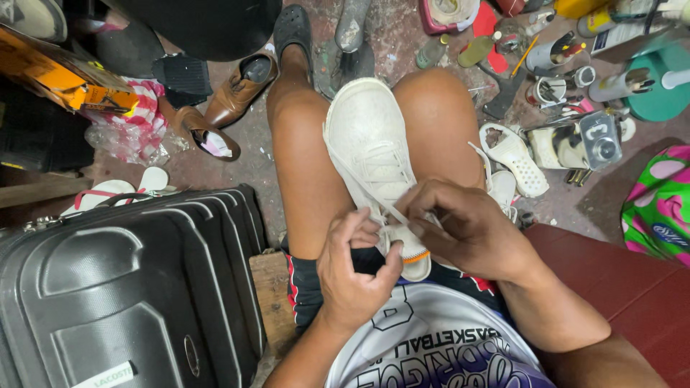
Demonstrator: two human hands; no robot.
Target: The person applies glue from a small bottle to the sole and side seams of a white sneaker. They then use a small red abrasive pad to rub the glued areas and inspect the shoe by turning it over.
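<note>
On lap, white sneaker (370, 147), left hand (356, 269), right hand (460, 226) pinching lace (359, 188)

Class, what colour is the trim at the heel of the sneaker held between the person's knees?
Orange, on the white sneaker, seen in the head view.

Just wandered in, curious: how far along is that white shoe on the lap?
The white shoe rests between the knees, its laces partly threaded. The right hand pulls a lace taut; the left hand steadies the heel. The lace ends look untied.
</note>
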